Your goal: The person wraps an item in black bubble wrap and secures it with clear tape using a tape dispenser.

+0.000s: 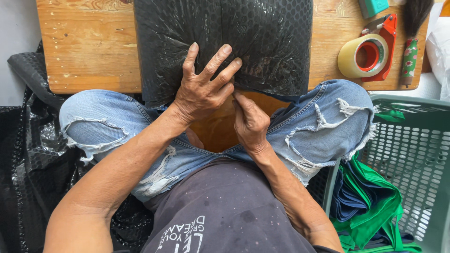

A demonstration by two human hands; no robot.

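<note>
Wooden desk (89,51) fills the top of the view, light boards, scuffed; grey floor at far left. One black bubble mailer (225,42) lies on the desk, its near edge hanging over the front toward the person's lap. One heap of black bubble plastic (33,154) sits on the floor at left. One green plastic basket (417,154) stands at right, holding a stack of folded green and dark blue cloth (370,206). Person sits, two knees in ripped light-blue jeans (323,122), dark shirt.

Two hands, both at the mailer's near edge. Left hand (201,91): palm down, fingers (213,63) spread flat and pressing on the mailer, not curled round anything. Right hand (251,122): just beside the left, fingers pinched together at the lower edge of the mailer; what exactly they pinch is hidden under the left hand.

Small stuff at top right of desk: one tape dispenser (386,42), red, with one roll of clear tape (363,56); one brush (412,37) with dark bristles and a floral handle; one teal box corner (372,6), cut off by the frame.
</note>
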